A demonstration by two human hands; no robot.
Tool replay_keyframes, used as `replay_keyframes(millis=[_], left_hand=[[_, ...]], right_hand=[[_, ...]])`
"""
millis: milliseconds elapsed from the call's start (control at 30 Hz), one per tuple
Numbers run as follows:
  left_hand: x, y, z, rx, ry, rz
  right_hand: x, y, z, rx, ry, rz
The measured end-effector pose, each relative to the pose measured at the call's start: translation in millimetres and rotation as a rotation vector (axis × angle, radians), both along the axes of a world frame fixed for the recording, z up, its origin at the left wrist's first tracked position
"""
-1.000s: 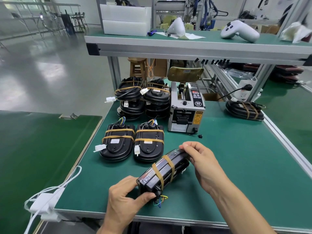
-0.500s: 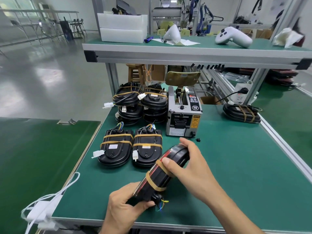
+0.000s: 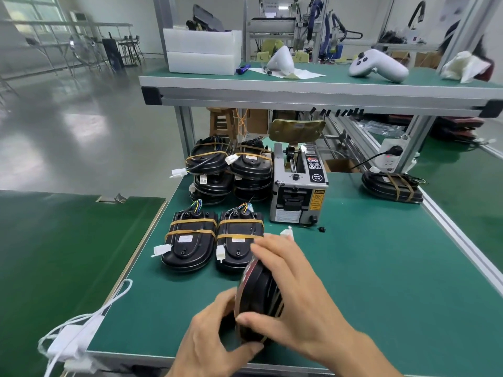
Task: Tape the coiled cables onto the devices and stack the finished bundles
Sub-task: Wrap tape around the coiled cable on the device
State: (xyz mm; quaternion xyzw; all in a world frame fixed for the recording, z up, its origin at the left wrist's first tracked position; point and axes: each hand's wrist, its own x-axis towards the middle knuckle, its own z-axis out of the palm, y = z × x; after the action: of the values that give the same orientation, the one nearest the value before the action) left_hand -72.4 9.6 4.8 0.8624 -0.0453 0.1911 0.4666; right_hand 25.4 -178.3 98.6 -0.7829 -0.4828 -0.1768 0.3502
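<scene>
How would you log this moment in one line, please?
both hands grip taped bundle on edge | left hand | right hand | not stacked

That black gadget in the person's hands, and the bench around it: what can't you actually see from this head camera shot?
- Held device: tilted on edge; the right hand and left hand cover most of it, so its tape and cable barely show.
- Tape dispenser: panel print too small to read.
- Rear stacks: lower bundles hidden by upper ones, count unclear.
- White cable: cut off by the bottom edge.
</scene>
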Motion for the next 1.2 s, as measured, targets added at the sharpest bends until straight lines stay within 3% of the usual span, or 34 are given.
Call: replay_keyframes(millis=[200,333,433,500,567,633,933,1200], left_hand=[[5.2,-3.8,-1.0,0.105,-0.094,-0.061],[-1.6,-3.5,-7.8,0.121,-0.069,0.006],[-4.6,-0.3,-12.7,0.099,-0.038,0.03],[-3.4,-2.4,-12.1,0.115,-0.061,0.047],[-3.6,-3.8,-11.1,0.125,-0.089,0.059],[-5.3,-2.4,-9.6,0.105,-0.094,0.069],[-3.4,-4.6,-4.9,0.117,-0.17,0.063],[2.7,-4.1,-2.3,0.132,-0.248,-0.094]], right_hand=[[-4.7,0.2,-6.5,0.011,-0.059,0.066],[1.7,-3.4,1.2,0.105,0.014,0.097],[28.4,-8.6,10.8,0.427,0.092,-0.168],[61.0,-10.5,15.3,0.584,0.361,-0.451],[95.4,-9.1,13.4,0.538,0.684,-0.632],[120.6,-6.0,6.1,0.427,0.805,-0.723],[156.7,31.0,-10.5,0.256,0.793,-0.867],[162.6,45.1,-10.5,0.418,0.853,-0.938]])
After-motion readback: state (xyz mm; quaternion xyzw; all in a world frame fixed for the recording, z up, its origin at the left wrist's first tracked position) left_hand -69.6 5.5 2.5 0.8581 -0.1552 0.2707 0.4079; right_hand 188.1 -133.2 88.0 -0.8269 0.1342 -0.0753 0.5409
